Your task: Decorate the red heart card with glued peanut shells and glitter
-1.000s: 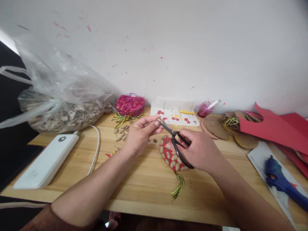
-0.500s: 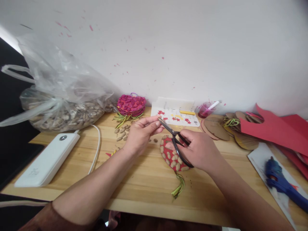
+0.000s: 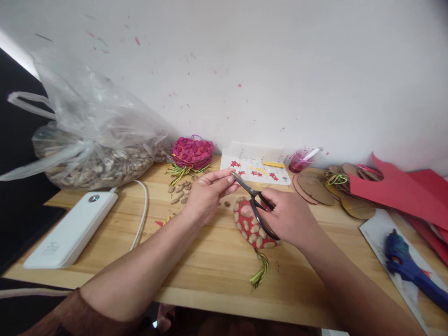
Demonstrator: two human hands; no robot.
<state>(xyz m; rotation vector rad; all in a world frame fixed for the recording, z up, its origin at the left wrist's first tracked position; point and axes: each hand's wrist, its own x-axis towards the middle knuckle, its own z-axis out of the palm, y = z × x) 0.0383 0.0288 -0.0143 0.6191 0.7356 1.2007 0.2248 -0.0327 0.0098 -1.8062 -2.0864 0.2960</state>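
Observation:
My right hand (image 3: 289, 214) is closed round the black handles of a pair of scissors (image 3: 251, 190), whose blades point up and left. Their tips meet the fingertips of my left hand (image 3: 212, 191), which is pinched; whatever it holds there is too small to make out. Under the scissors lies a red disc covered with peanuts (image 3: 252, 228), partly hidden by my right hand, with a green and yellow tassel (image 3: 259, 271) at its lower end. Behind my hands, a white sheet (image 3: 227, 158) bears red star shapes (image 3: 256, 173) and yellow scraps.
A plastic bag of peanuts (image 3: 101, 163) and a white power bank (image 3: 72, 228) stand left. Loose peanuts (image 3: 179, 191) lie near a magenta peanut-covered ornament (image 3: 192, 151). To the right are a cup (image 3: 299, 161), cardboard discs (image 3: 313, 186), red paper (image 3: 402, 186) and a blue glue gun (image 3: 409, 266).
The view has shifted slightly. Both hands keep nearly the same pose, and the scissors' handles look a little closer together.

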